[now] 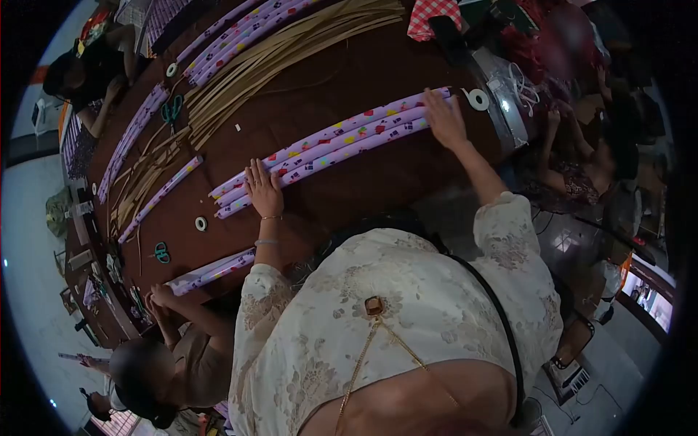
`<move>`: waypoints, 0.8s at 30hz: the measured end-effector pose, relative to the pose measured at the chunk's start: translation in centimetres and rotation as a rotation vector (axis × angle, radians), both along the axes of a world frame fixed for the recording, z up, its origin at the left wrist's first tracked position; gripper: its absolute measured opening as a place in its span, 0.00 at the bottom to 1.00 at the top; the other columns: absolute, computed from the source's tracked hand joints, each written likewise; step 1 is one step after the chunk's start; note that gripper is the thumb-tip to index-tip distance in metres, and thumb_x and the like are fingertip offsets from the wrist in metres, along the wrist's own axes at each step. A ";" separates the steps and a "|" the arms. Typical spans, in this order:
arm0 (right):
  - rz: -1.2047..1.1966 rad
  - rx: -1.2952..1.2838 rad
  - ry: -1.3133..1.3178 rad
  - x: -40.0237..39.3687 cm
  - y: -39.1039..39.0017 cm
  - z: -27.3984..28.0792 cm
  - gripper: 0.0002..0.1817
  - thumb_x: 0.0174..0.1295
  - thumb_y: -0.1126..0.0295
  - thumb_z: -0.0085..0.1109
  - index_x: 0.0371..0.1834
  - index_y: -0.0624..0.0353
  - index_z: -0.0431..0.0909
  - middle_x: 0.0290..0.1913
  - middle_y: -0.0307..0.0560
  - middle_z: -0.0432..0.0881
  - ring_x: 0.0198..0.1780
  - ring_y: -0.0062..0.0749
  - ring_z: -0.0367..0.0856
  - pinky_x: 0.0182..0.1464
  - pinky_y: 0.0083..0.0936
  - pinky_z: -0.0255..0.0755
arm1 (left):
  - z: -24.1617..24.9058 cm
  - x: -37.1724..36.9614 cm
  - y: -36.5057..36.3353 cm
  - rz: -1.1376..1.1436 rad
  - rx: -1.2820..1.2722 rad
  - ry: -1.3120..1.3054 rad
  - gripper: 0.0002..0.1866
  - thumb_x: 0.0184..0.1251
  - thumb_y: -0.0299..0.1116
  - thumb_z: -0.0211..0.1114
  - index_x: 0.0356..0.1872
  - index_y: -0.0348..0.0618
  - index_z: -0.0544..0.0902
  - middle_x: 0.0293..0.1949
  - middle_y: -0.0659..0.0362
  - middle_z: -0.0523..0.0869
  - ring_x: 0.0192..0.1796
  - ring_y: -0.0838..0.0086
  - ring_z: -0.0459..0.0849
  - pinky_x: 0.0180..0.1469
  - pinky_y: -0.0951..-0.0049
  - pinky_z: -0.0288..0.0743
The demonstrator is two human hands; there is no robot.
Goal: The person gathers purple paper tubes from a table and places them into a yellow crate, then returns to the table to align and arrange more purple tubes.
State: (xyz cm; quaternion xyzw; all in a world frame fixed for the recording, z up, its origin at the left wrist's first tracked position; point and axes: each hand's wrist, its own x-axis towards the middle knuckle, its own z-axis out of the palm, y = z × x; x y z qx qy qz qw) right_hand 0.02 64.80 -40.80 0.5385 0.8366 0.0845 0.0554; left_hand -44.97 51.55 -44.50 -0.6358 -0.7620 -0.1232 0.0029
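Several long purple rolls [349, 139] with a colourful print lie side by side on the brown table, slanting across it in front of me. My left hand [263, 192] rests flat over them near their left ends, fingers stretched out. At the far right ends, my right hand [443, 122] lies over the rolls with its fingers apart. Neither hand is closed round a roll. A white tape roll [477, 99] sits just beyond my right fingertips. Part of each roll is hidden under my palms.
Tan flat strips [269, 54] lie behind, with more purple rolls [134, 138] around them. Green-handled scissors [161, 252], other scissors [171, 109] and a tape roll [201, 223] lie leftward. Another person's hand [161, 296] works at front left. Clear plastic [502, 91] covers the right edge.
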 end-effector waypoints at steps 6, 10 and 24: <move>-0.206 0.202 0.165 4.7 1.0 -1.7 0.32 0.65 0.53 0.39 0.67 0.58 0.49 0.70 0.48 0.46 0.70 0.39 0.43 0.66 0.48 0.39 | 0.4 0.2 0.0 -0.004 0.020 0.004 0.27 0.69 0.47 0.40 0.65 0.47 0.58 0.66 0.57 0.59 0.68 0.63 0.54 0.66 0.59 0.44; 0.111 -0.141 0.256 -0.5 -0.2 3.0 0.50 0.47 0.42 0.57 0.67 0.58 0.47 0.71 0.50 0.40 0.71 0.49 0.38 0.68 0.47 0.34 | 0.1 0.1 -0.1 0.023 0.010 -0.047 0.27 0.67 0.47 0.42 0.64 0.47 0.59 0.66 0.59 0.60 0.69 0.64 0.53 0.65 0.56 0.45; 0.308 -0.263 0.130 -2.7 2.7 1.9 0.54 0.42 0.39 0.58 0.68 0.55 0.45 0.68 0.45 0.50 0.70 0.39 0.43 0.68 0.45 0.32 | 0.3 0.2 -1.3 0.100 0.046 -0.057 0.27 0.66 0.46 0.43 0.64 0.47 0.59 0.66 0.59 0.60 0.68 0.64 0.55 0.65 0.57 0.46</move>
